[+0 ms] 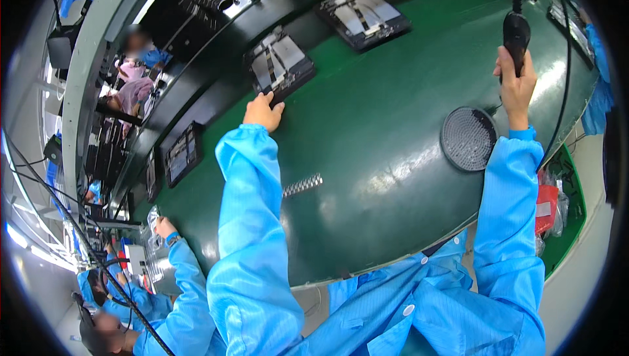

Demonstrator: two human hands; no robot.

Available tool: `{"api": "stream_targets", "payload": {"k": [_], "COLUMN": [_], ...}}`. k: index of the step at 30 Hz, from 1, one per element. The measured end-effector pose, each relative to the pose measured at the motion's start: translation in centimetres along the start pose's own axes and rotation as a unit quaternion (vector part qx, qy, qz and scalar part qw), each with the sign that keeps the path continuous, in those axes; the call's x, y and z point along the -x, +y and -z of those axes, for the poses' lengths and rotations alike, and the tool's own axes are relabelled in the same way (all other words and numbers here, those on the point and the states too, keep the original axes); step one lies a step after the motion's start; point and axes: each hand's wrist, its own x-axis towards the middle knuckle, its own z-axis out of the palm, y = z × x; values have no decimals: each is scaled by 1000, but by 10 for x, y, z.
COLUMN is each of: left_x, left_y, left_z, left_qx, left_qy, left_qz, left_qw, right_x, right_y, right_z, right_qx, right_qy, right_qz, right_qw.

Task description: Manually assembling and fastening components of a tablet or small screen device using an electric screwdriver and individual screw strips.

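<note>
My left hand [263,115] reaches to the far side of the green bench. Its fingers and thumb close on the near edge of an opened tablet [278,64], whose silver-white batteries and flat cables show in a dark frame. At the far right, my right hand [517,90] is wrapped round a black corded electric screwdriver [516,31], held upright with its cord running upward. Its tip is hard to make out. Just left of my right wrist lies a round black dish [468,138] with a dimpled grid and small dark pieces along one side.
Another opened tablet [363,16] lies farther right, and a dark device [183,154] lies left. A short silver strip [302,185] rests mid-bench. A hanging cable [565,74] passes right of my forearm. A green bin [573,215] stands below; a co-worker's hand [164,227] is at left.
</note>
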Motion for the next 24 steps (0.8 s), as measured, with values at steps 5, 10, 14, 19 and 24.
{"api": "stream_targets", "payload": {"k": [5, 10, 14, 19, 24], "left_x": [74, 144, 171, 169, 162], "left_y": [-1, -5, -12, -19, -23], "left_z": [55, 56, 35, 23, 31], "left_qx": [89, 115, 153, 250, 453], "left_qy": [-98, -185, -163, -194, -246], "left_qz": [-61, -38, -30, 79, 147], "left_qw": [989, 975, 974, 945, 844], "right_x": [-2, -1, 1, 2, 2], "right_y": [3, 7, 12, 15, 17], "right_z": [-1, 0, -1, 4, 6], "right_qx": [-24, -8, -8, 8, 13], "right_qy": [-3, -6, -15, 6, -5], "right_qz": [-2, -17, -14, -39, -35], "right_qw": [1000, 1000, 1000, 999, 999]}}
